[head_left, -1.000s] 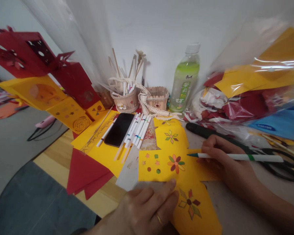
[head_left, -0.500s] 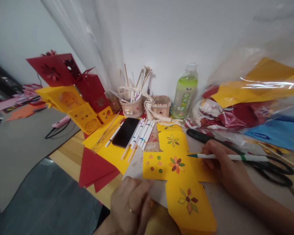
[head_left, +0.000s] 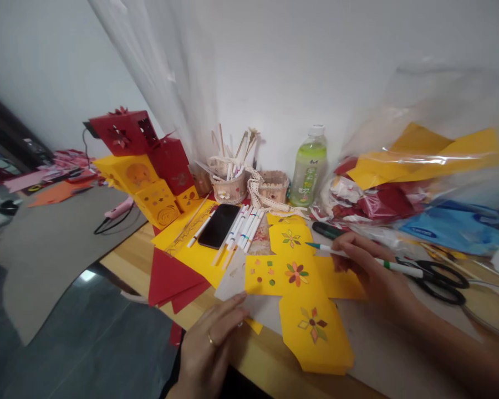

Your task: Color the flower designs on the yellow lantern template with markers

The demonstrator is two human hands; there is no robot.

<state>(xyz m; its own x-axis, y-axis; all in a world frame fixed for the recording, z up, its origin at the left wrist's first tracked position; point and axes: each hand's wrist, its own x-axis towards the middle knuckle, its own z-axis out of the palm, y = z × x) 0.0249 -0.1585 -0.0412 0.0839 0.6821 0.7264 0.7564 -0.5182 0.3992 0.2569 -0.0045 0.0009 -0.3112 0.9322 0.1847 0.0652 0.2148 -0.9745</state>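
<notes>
A yellow paper box cutout (head_left: pixel 303 299) lies unfolded in front of me, decorated with flower shapes and small stars, circles and squares. My right hand (head_left: pixel 368 271) is closed around a white marker pen (head_left: pixel 403 270) with a green band. The pen's uncapped teal tip points left, just over the upper part of the cutout, near its top flower; whether it touches cannot be told. Beside the lower-left corner of the left flap is my left hand (head_left: pixel 214 338), ring on one finger, fingers loosely stretched and holding nothing. Its fingertips reach the flap's edge.
Black-handled scissors (head_left: pixel 444 280) lie right of the cutout. Several white markers (head_left: pixel 247 228) and a phone (head_left: pixel 219 225) lie behind it. Farther back stand a basket of pens (head_left: pixel 228 189), a green drink bottle (head_left: pixel 310 169) and red and yellow paper boxes (head_left: pixel 153 202). Red paper (head_left: pixel 172 277) overhangs the table edge.
My left hand has loosened from folded fingers, with its fingers now stretched toward the flap. The marker tip has moved up toward the top flower. The camera view has shifted slightly.
</notes>
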